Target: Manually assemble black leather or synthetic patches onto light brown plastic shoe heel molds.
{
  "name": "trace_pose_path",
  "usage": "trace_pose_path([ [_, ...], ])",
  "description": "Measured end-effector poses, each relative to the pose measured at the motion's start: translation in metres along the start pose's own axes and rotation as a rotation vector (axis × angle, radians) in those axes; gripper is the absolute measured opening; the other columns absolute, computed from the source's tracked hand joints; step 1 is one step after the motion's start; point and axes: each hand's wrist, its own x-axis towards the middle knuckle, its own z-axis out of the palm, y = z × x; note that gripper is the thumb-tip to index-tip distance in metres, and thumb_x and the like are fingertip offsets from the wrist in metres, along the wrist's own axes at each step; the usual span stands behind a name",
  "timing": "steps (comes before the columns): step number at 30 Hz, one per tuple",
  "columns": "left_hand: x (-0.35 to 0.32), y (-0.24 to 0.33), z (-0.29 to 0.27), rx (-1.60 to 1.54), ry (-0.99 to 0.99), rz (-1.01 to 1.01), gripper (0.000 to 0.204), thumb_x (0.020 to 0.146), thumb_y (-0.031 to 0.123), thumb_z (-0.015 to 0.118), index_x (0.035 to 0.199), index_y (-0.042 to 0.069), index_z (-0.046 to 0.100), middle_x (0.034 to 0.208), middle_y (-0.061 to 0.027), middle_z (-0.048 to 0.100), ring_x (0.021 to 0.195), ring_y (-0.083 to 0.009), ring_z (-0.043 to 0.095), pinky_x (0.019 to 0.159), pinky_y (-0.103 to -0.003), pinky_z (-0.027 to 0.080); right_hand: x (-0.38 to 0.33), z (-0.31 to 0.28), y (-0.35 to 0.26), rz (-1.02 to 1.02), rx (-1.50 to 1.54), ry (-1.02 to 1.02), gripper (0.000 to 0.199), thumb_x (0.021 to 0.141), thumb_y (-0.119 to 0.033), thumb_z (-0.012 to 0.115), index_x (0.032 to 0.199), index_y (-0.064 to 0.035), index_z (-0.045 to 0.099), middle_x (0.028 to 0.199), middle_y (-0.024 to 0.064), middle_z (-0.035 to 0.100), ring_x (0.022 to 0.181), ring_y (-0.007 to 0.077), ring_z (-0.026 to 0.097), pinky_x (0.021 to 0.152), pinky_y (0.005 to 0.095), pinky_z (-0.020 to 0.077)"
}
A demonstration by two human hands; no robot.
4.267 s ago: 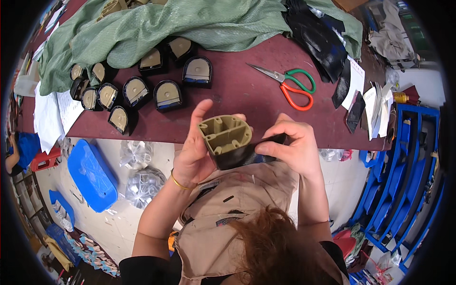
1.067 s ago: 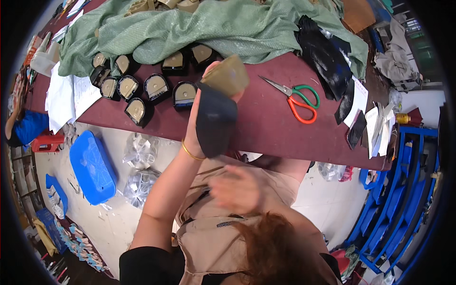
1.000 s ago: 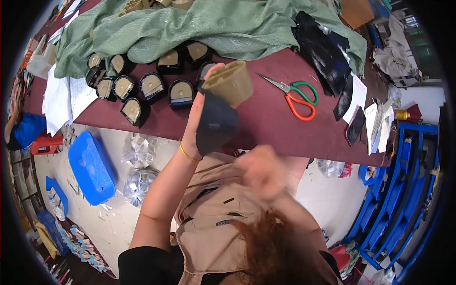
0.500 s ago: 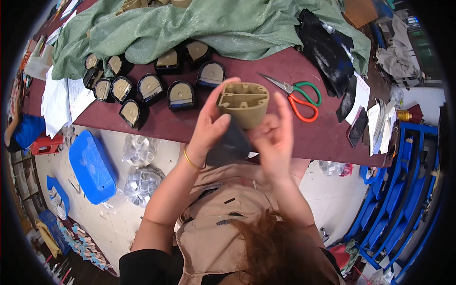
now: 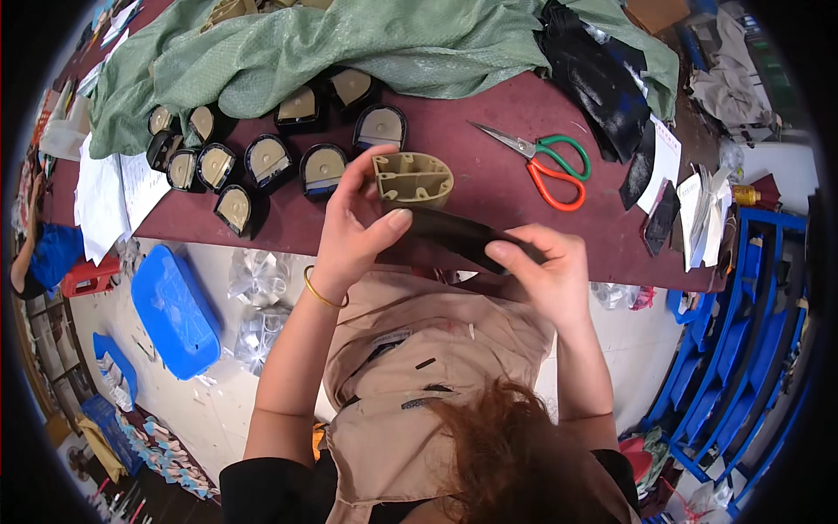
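Observation:
My left hand (image 5: 356,223) grips a tan moulded plastic block (image 5: 412,179), rounded on one side, its open ribbed face turned up. Against the block's near side lies one end of a black flexible strip (image 5: 454,234), pinned there by my left thumb. The strip's other end is pinched between the thumb and fingers of my right hand (image 5: 541,262), so it stretches out to the right of the block. Just beyond the left hand, several black-wrapped rounded blocks with tan faces (image 5: 326,168) stand on the dark red table (image 5: 471,188).
Scissors with red and green handles (image 5: 550,166) lie right of the block. Black sheet pieces (image 5: 594,79) and papers (image 5: 665,162) are at the right. A green woven sheet (image 5: 349,52) covers the back. A blue plastic tray (image 5: 175,310) and blue racks (image 5: 724,358) stand beyond the near edge.
The block has moved left and slightly nearer. My right hand has gone from beside the block to the strip's end, and the strip, which hung down, now extends rightward.

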Motion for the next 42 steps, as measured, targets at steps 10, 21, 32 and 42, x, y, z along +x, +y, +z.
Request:
trace_pose_path([
  [10,-0.011,-0.013,0.006,-0.404,-0.051,-0.21,0.092,0.066,0.043,0.081,0.135,-0.001,0.039,0.123,-0.0114,0.056,0.113,-0.0199,0.056,0.1,-0.034,0.043,0.019,-0.016,-0.014,0.069,0.151,-0.088,0.014,0.077,-0.01,0.078,0.08,0.001,0.07,0.068,0.0008,0.066,0.062,0.0019,0.055,0.055,0.0192,0.0436],
  [21,-0.003,-0.04,0.011,-1.053,-0.642,-0.24,0.111,0.063,0.062,0.075,0.139,-0.005,0.029,0.128,-0.0156,0.052,0.113,-0.0209,0.056,0.097,-0.033,0.046,0.036,0.001,-0.029,0.173,0.296,-0.338,0.01,0.069,0.003,0.076,0.071,0.0008,0.066,0.069,0.0032,0.067,0.064,0.0052,0.059,0.056,0.0202,0.0459],
  [32,0.001,-0.004,0.017,0.183,-0.202,0.112,0.096,0.073,0.029,0.08,0.146,0.007,0.022,0.118,-0.01,0.053,0.107,-0.0175,0.054,0.094,-0.031,0.045,0.019,0.005,-0.031,-0.14,-0.052,-0.194,0.019,0.063,-0.006,0.081,0.074,-0.002,0.067,0.068,0.005,0.066,0.059,0.0119,0.056,0.055,0.0259,0.041],
  [42,-0.001,-0.006,0.024,-0.406,-0.276,-0.272,0.107,0.069,0.03,0.082,0.149,0.008,0.015,0.124,-0.0152,0.052,0.112,-0.0197,0.054,0.098,-0.033,0.042,0.021,0.009,-0.012,0.19,0.672,-0.33,0.018,0.08,-0.01,0.075,0.088,-0.0028,0.061,0.072,-0.0019,0.062,0.059,0.0017,0.053,0.052,0.0192,0.042],
])
